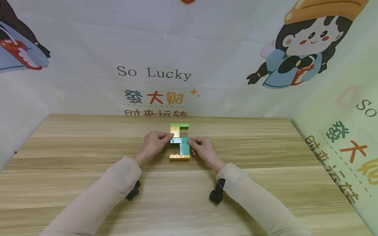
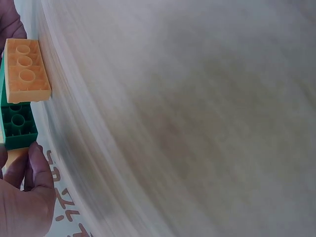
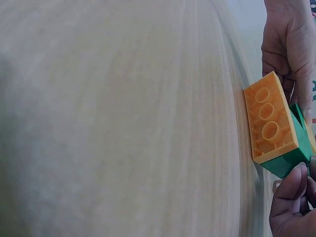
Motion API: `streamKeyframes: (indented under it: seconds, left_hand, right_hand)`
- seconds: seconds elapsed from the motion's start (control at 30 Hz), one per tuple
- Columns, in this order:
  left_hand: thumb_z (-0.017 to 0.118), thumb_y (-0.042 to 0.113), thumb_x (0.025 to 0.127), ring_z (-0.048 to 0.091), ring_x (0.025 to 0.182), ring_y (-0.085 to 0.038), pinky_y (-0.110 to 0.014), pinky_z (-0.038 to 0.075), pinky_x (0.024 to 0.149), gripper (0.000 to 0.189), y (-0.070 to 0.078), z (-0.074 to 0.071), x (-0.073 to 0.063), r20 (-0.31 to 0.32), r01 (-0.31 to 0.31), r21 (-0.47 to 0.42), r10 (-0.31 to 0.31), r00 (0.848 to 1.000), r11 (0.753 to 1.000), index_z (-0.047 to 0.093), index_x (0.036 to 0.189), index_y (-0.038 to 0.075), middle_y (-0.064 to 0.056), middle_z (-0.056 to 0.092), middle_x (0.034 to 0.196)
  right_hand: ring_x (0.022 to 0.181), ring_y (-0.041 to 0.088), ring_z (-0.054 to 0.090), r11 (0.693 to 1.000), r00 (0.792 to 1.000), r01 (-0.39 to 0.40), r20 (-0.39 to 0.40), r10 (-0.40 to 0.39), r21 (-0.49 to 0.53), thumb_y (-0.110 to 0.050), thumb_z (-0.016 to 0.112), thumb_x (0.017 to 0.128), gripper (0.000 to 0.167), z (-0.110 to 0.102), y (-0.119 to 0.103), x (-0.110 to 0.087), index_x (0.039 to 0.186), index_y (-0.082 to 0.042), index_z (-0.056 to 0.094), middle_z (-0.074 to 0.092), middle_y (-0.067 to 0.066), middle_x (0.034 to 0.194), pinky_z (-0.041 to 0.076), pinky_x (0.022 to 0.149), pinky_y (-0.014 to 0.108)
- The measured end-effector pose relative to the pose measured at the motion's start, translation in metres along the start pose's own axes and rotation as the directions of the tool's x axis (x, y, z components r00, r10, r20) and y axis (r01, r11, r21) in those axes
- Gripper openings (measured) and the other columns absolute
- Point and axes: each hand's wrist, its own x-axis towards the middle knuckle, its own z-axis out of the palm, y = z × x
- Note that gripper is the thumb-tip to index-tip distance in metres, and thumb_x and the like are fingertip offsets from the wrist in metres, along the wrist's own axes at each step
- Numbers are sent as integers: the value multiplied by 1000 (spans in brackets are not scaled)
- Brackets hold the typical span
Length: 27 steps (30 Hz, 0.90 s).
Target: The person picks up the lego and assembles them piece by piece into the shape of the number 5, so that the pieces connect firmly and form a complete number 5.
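Between both hands is a stack of joined toy building bricks, seen near the middle of the head view. A light green brick (image 1: 183, 125) tops it, above a yellow brick (image 1: 175, 131). Below come a wide teal-green brick (image 1: 178, 140), a narrower teal-green one (image 1: 184, 149) and an orange brick (image 1: 179, 157). My left hand (image 1: 154, 143) pinches the stack's left side where yellow meets green. On the right side, my right hand (image 1: 205, 150) pinches the green part. Both wrist views show the orange brick's hollow underside (image 2: 27, 69) (image 3: 270, 121), facing the cameras. Some fingertips are hidden.
A wood-grain table (image 1: 265, 196) lies under the hands. Behind it and at the sides hangs a pale printed cloth (image 1: 221, 65) with cartoon figures and lettering. Black wrist devices (image 1: 217, 193) are worn below both sleeves.
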Motion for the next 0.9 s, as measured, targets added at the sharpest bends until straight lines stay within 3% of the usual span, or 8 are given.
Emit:
streamKeyframes:
  seconds: [0.6, 0.9]
  left_hand:
    - [56, 37, 93, 55, 108, -21, -39, 44, 93, 37, -3, 1, 8, 42, 37, 59, -39, 998, 998, 70, 109, 7, -11, 64, 121]
    - [56, 36, 94, 55, 112, -23, -39, 43, 95, 36, -5, 3, 11, 41, 46, 59, -48, 998, 997, 70, 108, 6, -11, 64, 121]
  right_hand:
    - [55, 7, 49, 997, 998, -65, 12, 66, -46, -13, 58, 93, 24, 0, -1, 4, 105, 5, 68, 54, 1, 65, 43, 50, 17]
    - [53, 7, 49, 996, 997, -77, 19, 78, -34, -14, 58, 94, 24, 0, 1, 5, 101, 7, 68, 55, 1, 65, 44, 49, 17]
